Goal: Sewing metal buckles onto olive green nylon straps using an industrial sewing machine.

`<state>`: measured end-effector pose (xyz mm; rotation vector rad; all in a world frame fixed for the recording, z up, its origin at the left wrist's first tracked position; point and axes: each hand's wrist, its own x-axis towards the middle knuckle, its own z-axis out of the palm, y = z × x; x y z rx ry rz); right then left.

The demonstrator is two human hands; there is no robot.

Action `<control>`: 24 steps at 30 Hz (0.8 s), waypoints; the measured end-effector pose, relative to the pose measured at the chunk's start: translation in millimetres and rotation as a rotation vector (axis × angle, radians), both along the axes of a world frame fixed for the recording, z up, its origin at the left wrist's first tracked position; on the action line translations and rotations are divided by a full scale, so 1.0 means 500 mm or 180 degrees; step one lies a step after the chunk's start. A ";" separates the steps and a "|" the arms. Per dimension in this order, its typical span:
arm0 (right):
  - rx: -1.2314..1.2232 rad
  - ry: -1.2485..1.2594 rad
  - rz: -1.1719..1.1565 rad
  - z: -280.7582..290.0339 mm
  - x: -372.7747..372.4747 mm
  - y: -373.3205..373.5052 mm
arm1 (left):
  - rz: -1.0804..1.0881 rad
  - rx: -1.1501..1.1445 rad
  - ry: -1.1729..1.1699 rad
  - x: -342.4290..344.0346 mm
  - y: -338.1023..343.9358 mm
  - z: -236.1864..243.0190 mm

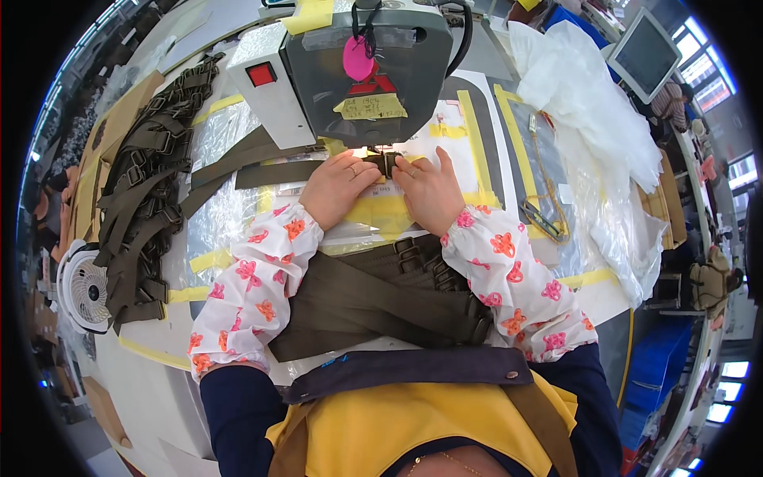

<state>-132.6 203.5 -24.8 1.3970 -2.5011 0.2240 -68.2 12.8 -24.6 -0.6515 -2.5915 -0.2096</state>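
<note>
A grey sewing machine (362,75) stands at top centre, with a small lit area around its needle. Below the needle, a short olive strap piece with a dark buckle (383,163) is held between my two hands. My left hand (338,187) grips it from the left, fingers bent together. My right hand (425,191) grips its right end, thumb and forefinger at the buckle, another finger raised. Long olive straps (270,173) run left from the needle area. A folded stack of olive straps with buckles (358,302) lies between my forearms, near my body.
Buckled straps (143,199) are piled at left beside a white fan (83,282) and cardboard (103,151). At right lie white sheeting (572,87), a cord with a small tool (548,215) and blue bins (652,374). A monitor (644,52) and co-workers (668,103) are at the edges.
</note>
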 end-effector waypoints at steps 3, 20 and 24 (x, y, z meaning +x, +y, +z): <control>0.0056 -0.0003 -0.0034 0.006 0.000 0.000 | -0.0016 0.0134 0.0139 0.000 0.001 -0.003; -0.0135 0.0300 0.0092 0.013 -0.018 -0.006 | 0.0367 0.0930 -0.0088 -0.006 -0.007 -0.021; 0.0076 0.0240 0.0001 0.020 -0.026 -0.012 | 0.0562 0.0902 -0.0068 -0.011 -0.014 -0.028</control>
